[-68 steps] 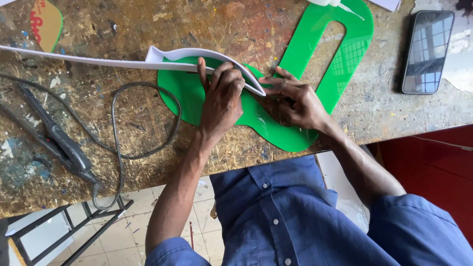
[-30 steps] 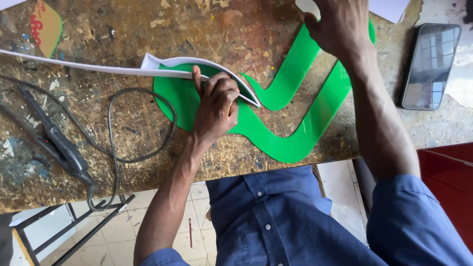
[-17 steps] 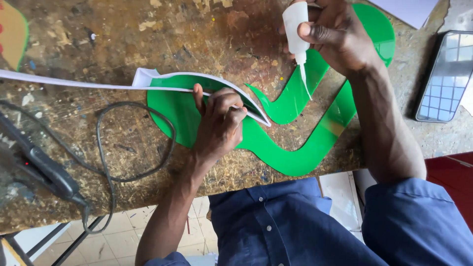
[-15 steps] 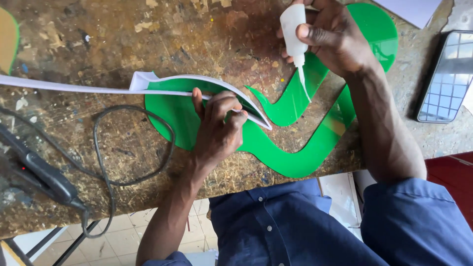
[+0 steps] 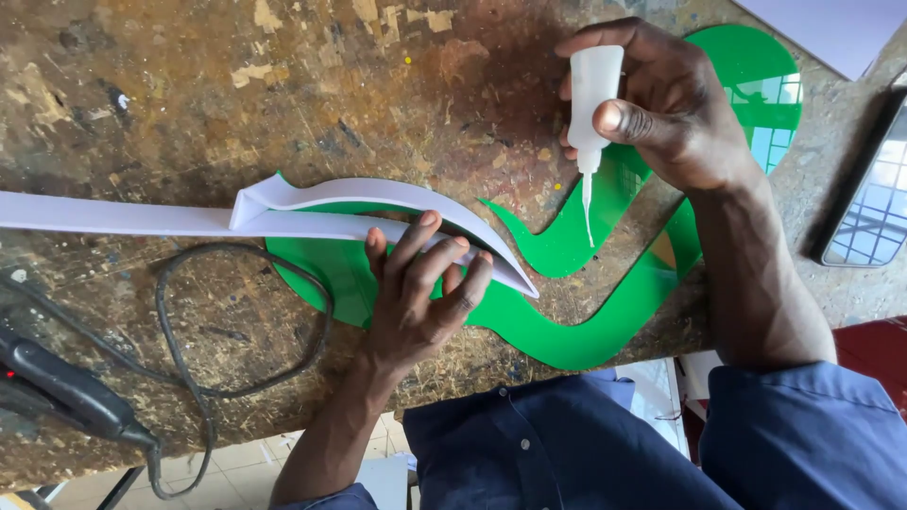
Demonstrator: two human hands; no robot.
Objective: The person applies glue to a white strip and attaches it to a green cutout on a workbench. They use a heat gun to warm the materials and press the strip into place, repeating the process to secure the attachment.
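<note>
- Green acrylic cut-out (image 5: 567,345), glossy and wavy, flat on the worn wooden workbench (image 5: 189,85); taken as landmark for everything below.
- White plastic strip (image 5: 378,203), standing on edge along the upper curve of the cut-out's near lobe, long tail running off past the cut-out's far end across the bench.
- Left hand (image 5: 416,302) spread flat on the cut-out, fingers (image 5: 430,260) fanned apart and pressed against the inner side of the strip; closed around nothing.
- Right hand (image 5: 675,113) above the cut-out's other end, fingers curled tight round a small white squeeze bottle (image 5: 593,94), thumb on its front.
- Bottle nozzle pointing down, tip just over the inner green arm of the cut-out; contents not visible through the opaque wall.
- Black cable (image 5: 236,312) looping beside the near lobe, leading to a dark handheld tool (image 5: 66,387) well apart from the cut-out.
</note>
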